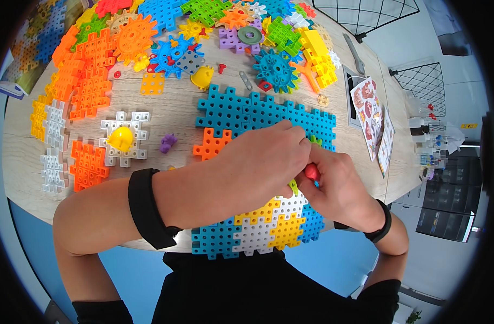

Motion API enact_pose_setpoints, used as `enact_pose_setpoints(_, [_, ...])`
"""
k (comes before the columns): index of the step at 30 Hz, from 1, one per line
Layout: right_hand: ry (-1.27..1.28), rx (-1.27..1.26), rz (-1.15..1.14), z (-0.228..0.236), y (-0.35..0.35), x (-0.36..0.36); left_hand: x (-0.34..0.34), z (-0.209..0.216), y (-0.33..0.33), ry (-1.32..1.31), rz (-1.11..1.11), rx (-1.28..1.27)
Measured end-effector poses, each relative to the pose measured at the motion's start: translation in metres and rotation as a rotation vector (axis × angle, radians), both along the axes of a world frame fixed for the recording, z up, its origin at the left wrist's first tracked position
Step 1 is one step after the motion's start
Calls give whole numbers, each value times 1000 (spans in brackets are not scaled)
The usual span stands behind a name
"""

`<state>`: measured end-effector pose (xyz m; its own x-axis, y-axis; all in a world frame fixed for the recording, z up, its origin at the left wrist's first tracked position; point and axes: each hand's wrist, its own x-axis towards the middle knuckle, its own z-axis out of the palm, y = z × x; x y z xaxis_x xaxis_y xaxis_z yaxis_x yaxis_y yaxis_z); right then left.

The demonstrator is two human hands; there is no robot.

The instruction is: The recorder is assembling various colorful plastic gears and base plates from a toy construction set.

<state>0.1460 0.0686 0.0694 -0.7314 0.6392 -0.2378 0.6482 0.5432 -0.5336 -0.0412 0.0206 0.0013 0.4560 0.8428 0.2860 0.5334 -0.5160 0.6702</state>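
Note:
My left hand reaches across the joined puzzle plates, fingers closed; what they pinch, if anything, is hidden. Touching it, my right hand is closed round a small red rounded piece. A bright green piece shows just under the hands. Beneath lie perforated interlocking plates: a teal row on the far side and an orange plate left of my left hand. Nearer my body are a white plate, a yellow plate and a teal plate. My hands and left forearm cover the middle.
Orange plates, gears such as a teal one, and other loose pieces crowd the far left and back. A yellow dome sits on a white plate at left, near a purple figure. Printed sheets lie at right.

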Motion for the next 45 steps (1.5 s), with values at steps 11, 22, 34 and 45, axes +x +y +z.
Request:
enact_pose_setpoints(11, [36, -56, -36, -3, 2, 5, -4, 5, -1, -20, -37, -15])
enact_pose_setpoints(22, [112, -105, -34, -8, 4, 14, -7, 18, 5, 94, -59, -92])
enact_pose_setpoints(34, [464, 49, 17, 32, 15, 41, -7, 14, 3, 135, -22, -69])
enact_pose_setpoints(45, [451, 68, 110, 12, -6, 49, -4, 15, 2, 119, -39, -73])
